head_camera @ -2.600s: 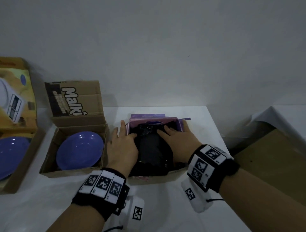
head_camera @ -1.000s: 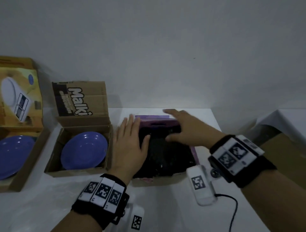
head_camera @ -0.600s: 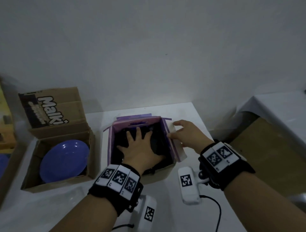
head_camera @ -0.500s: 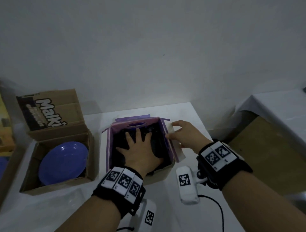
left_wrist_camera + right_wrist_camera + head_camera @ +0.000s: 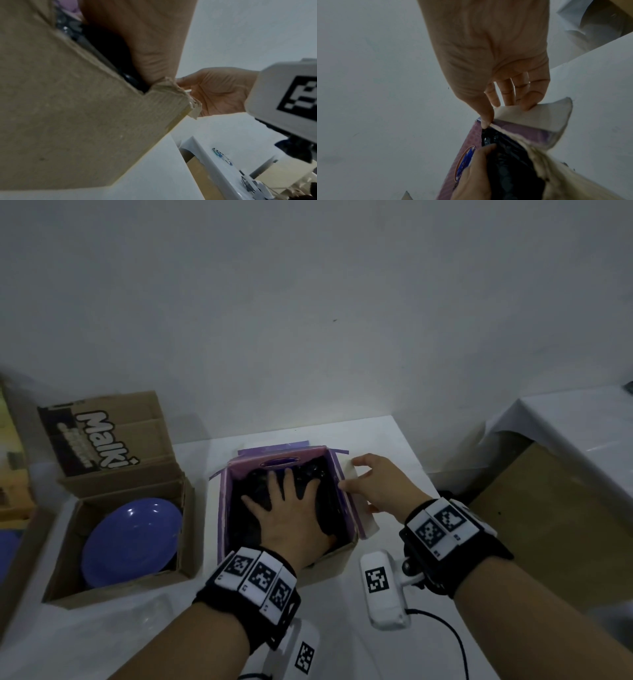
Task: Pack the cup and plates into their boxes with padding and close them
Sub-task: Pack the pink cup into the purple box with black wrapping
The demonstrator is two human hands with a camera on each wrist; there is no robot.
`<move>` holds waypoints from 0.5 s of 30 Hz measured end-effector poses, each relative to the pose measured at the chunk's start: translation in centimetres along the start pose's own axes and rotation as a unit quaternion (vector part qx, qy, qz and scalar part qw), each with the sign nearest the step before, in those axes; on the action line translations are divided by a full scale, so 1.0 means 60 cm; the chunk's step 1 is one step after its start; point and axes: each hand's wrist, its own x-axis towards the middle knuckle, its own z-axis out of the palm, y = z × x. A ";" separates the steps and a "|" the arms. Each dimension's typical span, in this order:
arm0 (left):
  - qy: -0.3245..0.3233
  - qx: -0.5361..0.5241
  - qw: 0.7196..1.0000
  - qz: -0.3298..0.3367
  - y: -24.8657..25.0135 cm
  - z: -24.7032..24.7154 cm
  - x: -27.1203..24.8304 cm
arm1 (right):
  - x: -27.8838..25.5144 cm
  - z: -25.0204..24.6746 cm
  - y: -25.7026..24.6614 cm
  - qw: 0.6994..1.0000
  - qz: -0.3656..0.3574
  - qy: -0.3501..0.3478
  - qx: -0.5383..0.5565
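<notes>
A purple box (image 5: 223, 508) stands open mid-table, filled with black bubble padding (image 5: 329, 505). My left hand (image 5: 287, 508) lies flat on that padding with its fingers spread and presses it down. My right hand (image 5: 363, 477) pinches the box's right flap (image 5: 368, 523) between thumb and fingers; the right wrist view shows the thumb on the flap (image 5: 539, 117) at its fold. No cup shows; the padding (image 5: 508, 162) hides what lies under it. A blue plate (image 5: 132, 539) sits in the open brown box (image 5: 65, 570) to the left.
Part of another blue plate (image 5: 7, 546) shows in a box at the far left edge. The white table (image 5: 376, 436) ends just right of the purple box. Beyond a gap stands a cloth-covered table (image 5: 582, 422) with a brown panel (image 5: 548, 525).
My right hand left the padding and took hold of the right flap. My left hand slid to the middle of the padding. In the last half second almost nothing moved.
</notes>
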 end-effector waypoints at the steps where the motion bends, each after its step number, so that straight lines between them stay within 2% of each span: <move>1: 0.023 0.015 0.999 0.029 0.000 -0.001 0.002 | -0.001 0.000 0.000 1.000 -0.002 0.000 -0.001; 3: 0.047 0.043 0.994 0.087 -0.001 -0.004 0.009 | -0.003 0.001 0.000 1.000 -0.003 0.001 -0.003; 5: 0.029 0.049 0.993 0.105 -0.003 -0.008 0.018 | -0.004 0.002 0.000 1.000 -0.004 0.000 -0.002; 8: -0.012 0.044 0.995 0.091 0.000 -0.013 0.025 | -0.005 0.003 0.000 1.000 -0.004 -0.003 0.004; 11: -0.027 0.028 0.995 0.092 0.001 -0.021 0.029 | -0.005 0.001 0.000 1.000 -0.006 -0.002 0.000; 13: -0.068 0.014 0.993 0.093 -0.005 -0.033 0.030 | -0.006 0.001 0.000 1.000 -0.008 -0.001 0.000; 15: -0.126 -0.001 0.990 0.060 -0.015 -0.046 0.029 | -0.006 0.003 0.002 1.000 -0.010 -0.001 0.005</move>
